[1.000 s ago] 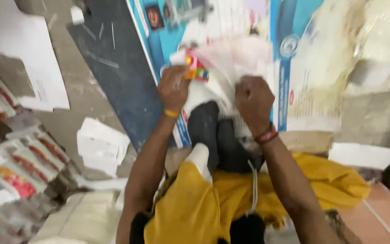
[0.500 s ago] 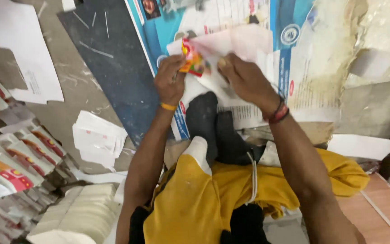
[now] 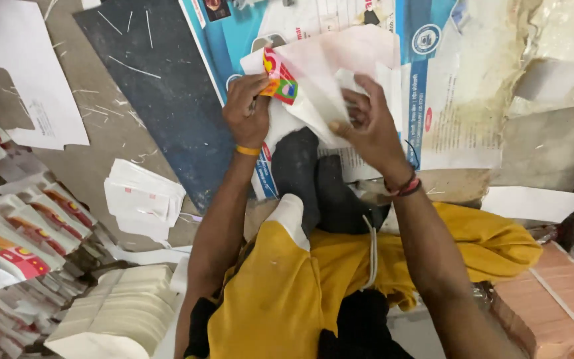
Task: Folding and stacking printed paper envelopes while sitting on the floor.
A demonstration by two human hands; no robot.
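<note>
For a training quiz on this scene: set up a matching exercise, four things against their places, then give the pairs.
Things:
1. left hand
2. right hand
3. stack of white sheets
4. pinkish bundle

Places:
A. lower right corner
B. on the floor left of the left forearm
C. on the folded paper's white right part
D. at the paper's colourful printed corner

Pairs: 1-D, 2-C, 3-B, 4-A
</note>
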